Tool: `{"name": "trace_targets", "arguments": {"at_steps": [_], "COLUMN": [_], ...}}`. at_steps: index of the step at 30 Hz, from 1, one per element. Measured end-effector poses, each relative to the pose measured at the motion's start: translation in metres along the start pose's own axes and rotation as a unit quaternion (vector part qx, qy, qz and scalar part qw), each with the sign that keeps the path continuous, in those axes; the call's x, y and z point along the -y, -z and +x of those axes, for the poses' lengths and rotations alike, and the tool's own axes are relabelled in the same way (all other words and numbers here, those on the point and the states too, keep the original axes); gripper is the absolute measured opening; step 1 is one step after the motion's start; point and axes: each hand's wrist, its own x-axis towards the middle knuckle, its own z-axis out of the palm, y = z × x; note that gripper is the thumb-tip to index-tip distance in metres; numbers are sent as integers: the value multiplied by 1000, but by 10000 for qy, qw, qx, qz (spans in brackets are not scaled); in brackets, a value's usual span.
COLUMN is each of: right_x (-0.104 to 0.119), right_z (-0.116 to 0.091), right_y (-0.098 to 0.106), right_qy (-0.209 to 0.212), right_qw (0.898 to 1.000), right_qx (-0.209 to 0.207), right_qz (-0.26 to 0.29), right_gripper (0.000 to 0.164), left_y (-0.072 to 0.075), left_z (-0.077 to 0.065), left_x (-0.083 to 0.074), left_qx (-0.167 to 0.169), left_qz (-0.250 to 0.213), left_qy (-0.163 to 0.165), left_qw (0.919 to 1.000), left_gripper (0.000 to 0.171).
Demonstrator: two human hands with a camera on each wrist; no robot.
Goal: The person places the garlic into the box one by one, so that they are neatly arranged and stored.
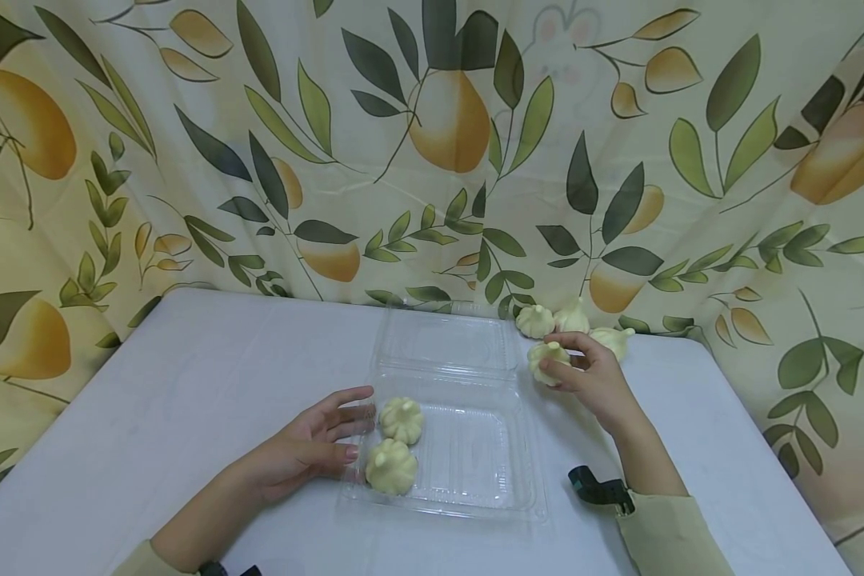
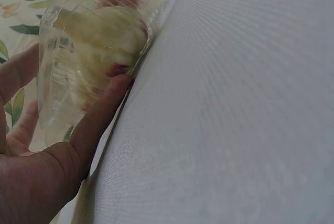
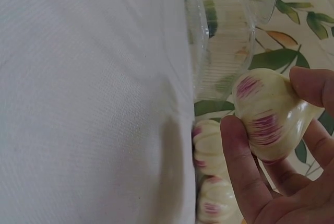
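Observation:
Between the thumb and fingers of my right hand point(image 1: 590, 378) is a garlic bulb point(image 1: 550, 364), held above the table to the right of a clear plastic box. Purple streaks mark this cream-coloured bulb point(image 3: 266, 114) in the right wrist view. The clear clamshell box point(image 1: 468, 456) lies with its lid point(image 1: 442, 342) folded back. Two garlic bulbs sit along its left side, one farther back point(image 1: 402, 421) and one nearer point(image 1: 392, 466). My left hand point(image 1: 306, 448) touches the box's left wall with thumb and fingers extended, as the left wrist view also shows.
Behind my right hand, several more garlic bulbs stand at the table's back edge, among them one at the left point(image 1: 535, 322) and one at the right point(image 1: 612, 342). A white cloth covers the table point(image 1: 259, 360). A leaf-and-fruit patterned curtain point(image 1: 403, 200) hangs behind.

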Motion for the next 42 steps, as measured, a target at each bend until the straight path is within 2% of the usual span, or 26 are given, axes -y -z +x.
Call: {"name": "trace_targets", "arguments": {"at_steps": [20, 29, 42], "right_x": [-3, -7, -4], "right_z": [2, 3, 1], "right_y": [-2, -2, -2], "right_qy": [4, 12, 20], "right_qw": [10000, 10000, 10000], "right_qx": [-19, -18, 8], "right_qz": [-32, -95, 46], "right_gripper": [48, 46, 45], "left_y": [0, 0, 0], "left_z": [0, -1, -1], "left_x": [0, 0, 0], "left_qx": [-24, 63, 40], "left_qz": [36, 39, 28], "left_qy": [14, -114, -102], "left_qw": [10000, 9999, 9999], "left_gripper": [82, 79, 79]}}
